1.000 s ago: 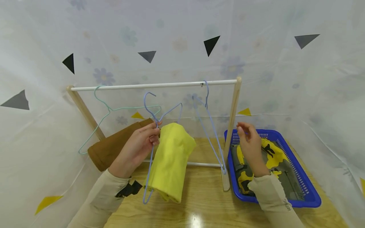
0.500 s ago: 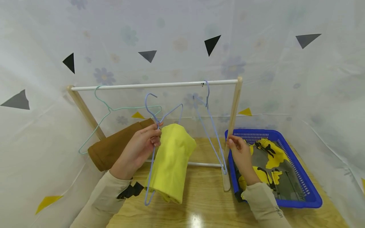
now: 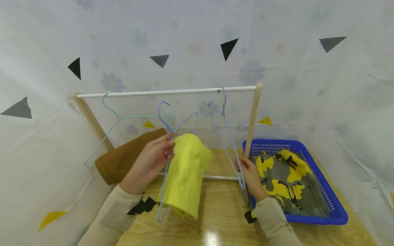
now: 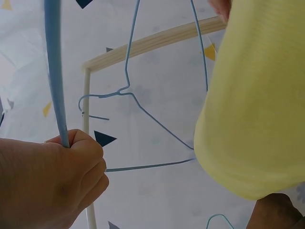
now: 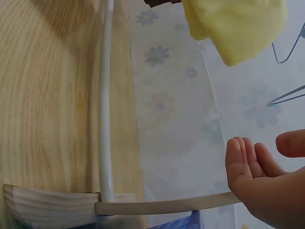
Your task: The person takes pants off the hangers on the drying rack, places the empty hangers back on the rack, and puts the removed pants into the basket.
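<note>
Yellow cloth, folded long and draped on a lilac wire hanger, mid-scene in the head view above a wood-grain tabletop. At the hanger's neck, a narrow, firm pinch by the left hand; hook upright, in front of the white rail and apart from it. Closer in the left wrist view: fingers curled tight round the wire.

Near the wooden post, the right hand, beside the lower part of a second lilac hanger hooked over the rail. In the head view, fingertips partly behind the wire; in the right wrist view, fingers bent, thumb well apart, a bare gap between. Contact with the wire: cannot tell.

Shown whole only in the head view: a blue plastic basket of camouflage cloth, and, at left, brown cloth on a mint-green hanger.

Basket's left rim just beside the post. Free room between yellow cloth and second lilac hanger, and along the rail between the two hooks.
</note>
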A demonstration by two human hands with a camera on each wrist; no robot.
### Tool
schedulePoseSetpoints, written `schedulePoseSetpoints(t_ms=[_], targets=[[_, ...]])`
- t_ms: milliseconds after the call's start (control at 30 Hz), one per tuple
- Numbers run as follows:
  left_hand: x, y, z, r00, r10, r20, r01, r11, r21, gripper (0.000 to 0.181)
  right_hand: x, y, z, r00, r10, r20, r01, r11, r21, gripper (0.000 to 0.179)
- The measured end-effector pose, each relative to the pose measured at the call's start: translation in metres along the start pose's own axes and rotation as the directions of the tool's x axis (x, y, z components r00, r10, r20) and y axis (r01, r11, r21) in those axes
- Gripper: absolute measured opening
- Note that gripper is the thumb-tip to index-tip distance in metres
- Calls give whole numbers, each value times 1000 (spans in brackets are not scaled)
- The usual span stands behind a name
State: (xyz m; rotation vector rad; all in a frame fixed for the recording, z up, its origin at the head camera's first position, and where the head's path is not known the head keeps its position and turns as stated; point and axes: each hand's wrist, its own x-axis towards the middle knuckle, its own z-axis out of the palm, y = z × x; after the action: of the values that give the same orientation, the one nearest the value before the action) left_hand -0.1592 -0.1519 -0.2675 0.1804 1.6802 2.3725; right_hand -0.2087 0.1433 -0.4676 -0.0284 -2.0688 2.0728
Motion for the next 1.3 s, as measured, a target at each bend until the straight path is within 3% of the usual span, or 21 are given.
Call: schedulePoseSetpoints(t_ms=[167,267,333,400,500,600,633,733,833,933,1067,1300], targets=[[-2,0,1,1000,3,7,-3,1000,-8,30,-2,14,5,993,103,54,-108,989,101,30],[-3,0,1,1000,5,15,-5,1000,-14,32,-4,20,7,981,149,127,-161,983,89,34],[-4,0,1,1000,8,17,-8,1000,-13,34,-5,25,10,975,140,174,-150,988,46,37],[-4,0,2,1000,9,15,-9,1000,-13,35,-2,37,11,972,90,218,-96,995,18,40],[-5,0,2,1000,7,10,-7,1000,-15,35,15,82,11,950,-29,310,2,996,88,43],[-5,0,2,1000,4,11,-4,1000,-23,34,36,132,15,902,-137,409,54,977,207,48],[-5,0,2,1000,3,9,-3,1000,-27,34,38,136,18,894,-146,425,58,975,215,50],[-6,0,2,1000,3,9,-3,999,-34,32,25,108,31,902,-95,420,34,988,151,54],[-7,0,3,1000,4,9,-4,999,-40,31,-1,51,44,909,29,417,-55,997,49,53],[-7,0,4,1000,10,10,-9,999,-40,30,-14,18,54,873,86,480,-107,994,17,48],[-8,0,5,1000,14,8,-13,999,-34,27,-22,2,65,836,105,539,-172,982,75,44],[-11,0,5,1000,14,17,-14,1000,-15,29,-26,7,77,838,129,530,-243,958,152,45]])
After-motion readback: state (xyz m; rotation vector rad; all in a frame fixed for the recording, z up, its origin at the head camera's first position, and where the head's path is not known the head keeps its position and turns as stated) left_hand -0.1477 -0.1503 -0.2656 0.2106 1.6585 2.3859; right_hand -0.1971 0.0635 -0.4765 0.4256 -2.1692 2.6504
